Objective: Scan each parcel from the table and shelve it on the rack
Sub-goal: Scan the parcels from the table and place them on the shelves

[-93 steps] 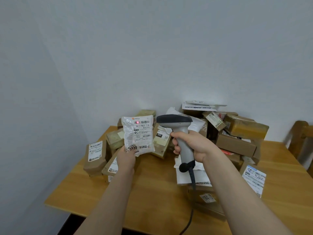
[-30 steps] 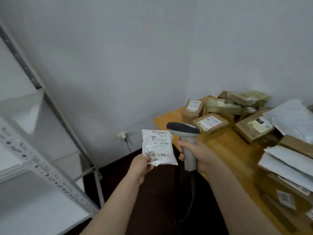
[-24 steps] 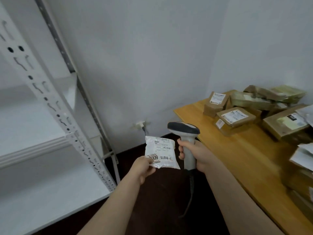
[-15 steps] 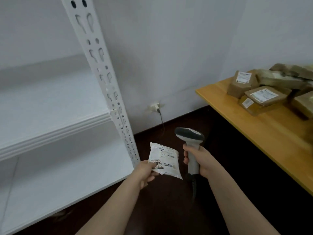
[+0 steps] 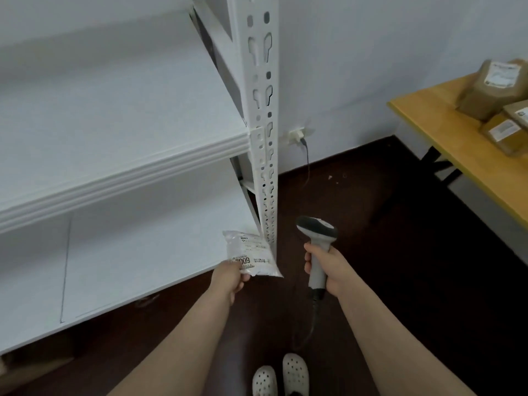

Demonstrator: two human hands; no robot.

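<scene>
A white metal rack (image 5: 128,172) fills the left half of the view, with an upper shelf (image 5: 114,95) and a lower shelf (image 5: 128,252) fixed to a slotted post (image 5: 264,110) at their front right corner. Dark floor (image 5: 400,252) spreads below and to the right, up to a pale wall (image 5: 357,67). A wooden table (image 5: 457,138) comes in from the right edge, well apart from the rack, and brown boxes (image 5: 491,90) with white labels sit on its far end. The right hand (image 5: 328,270) is wrapped round the grip of a grey scanner (image 5: 317,232), which stands upright just right of the post with its dark head pointing away from the person; its cable (image 5: 314,318) hangs from the bottom of the grip. The left hand (image 5: 228,278) pinches the near corner of a small white parcel (image 5: 253,254), label side up, with "7009" printed by the thumb. The parcel is held at the front right corner of the lower shelf, its right edge across the foot of the post; it may be touching the shelf edge, but the blur makes that hard to say. A pair of white perforated shoes (image 5: 281,375) shows at the bottom of the view between the forearms. A white plug (image 5: 297,135) sits in the wall behind the post, with a dark cord running down to the floor.
</scene>
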